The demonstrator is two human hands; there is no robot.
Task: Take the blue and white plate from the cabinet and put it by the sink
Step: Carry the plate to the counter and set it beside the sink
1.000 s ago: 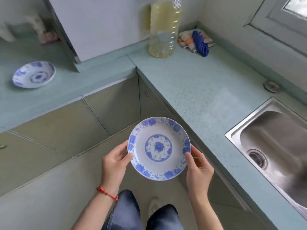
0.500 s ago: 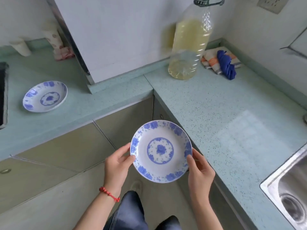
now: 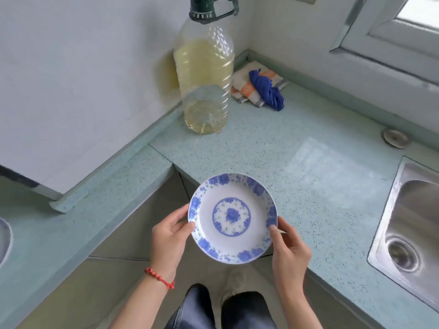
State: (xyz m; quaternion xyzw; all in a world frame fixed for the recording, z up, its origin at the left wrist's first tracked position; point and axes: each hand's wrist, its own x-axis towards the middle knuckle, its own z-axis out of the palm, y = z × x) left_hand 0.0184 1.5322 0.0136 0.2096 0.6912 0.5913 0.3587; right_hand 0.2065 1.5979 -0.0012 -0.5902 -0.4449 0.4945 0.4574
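I hold a blue and white plate [image 3: 232, 218] level in both hands, at the inner corner of the counter, its far edge over the countertop's front edge. My left hand [image 3: 169, 236] grips its left rim and wears a red bead bracelet. My right hand [image 3: 288, 245] grips the right rim. The steel sink [image 3: 408, 224] lies to the right, with bare pale green countertop [image 3: 320, 176] between it and the plate.
A large bottle of yellow oil [image 3: 205, 77] stands at the back of the counter. Folded cloths with a blue rag [image 3: 266, 89] lie in the corner. A round metal cap [image 3: 394, 137] sits behind the sink. A second plate's edge [image 3: 4, 241] shows at far left.
The view has swung right and nearer the counter. The plate in both hands has moved toward the counter's inner corner; the second plate has slid almost out of view at left.
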